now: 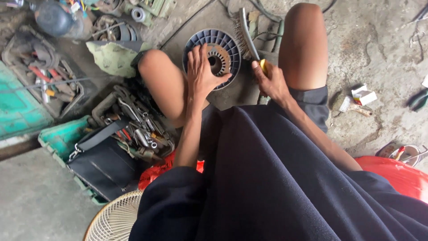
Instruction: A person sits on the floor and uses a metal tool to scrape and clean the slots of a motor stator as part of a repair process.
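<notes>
Left hand lies flat, fingers spread, pressing the round ribbed motor part on the floor; right hand has fingers clamped round the wire brush, bristles angled against its rim.

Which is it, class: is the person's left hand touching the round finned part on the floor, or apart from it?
Touching. The head view shows the left hand lying flat on the round finned part, palm and fingers covering its left side.

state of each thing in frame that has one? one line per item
Left hand: flat on the round part, pressing.
Right hand: closed on the brush handle.
Round part: lying flat on the floor, centre rusty.
Wire brush: held, bristles beside the round part; contact unclear.
Toolbox: open, full of tools.
Black bag: closed, resting on the toolbox.
Small carton: open, on the floor.
</notes>
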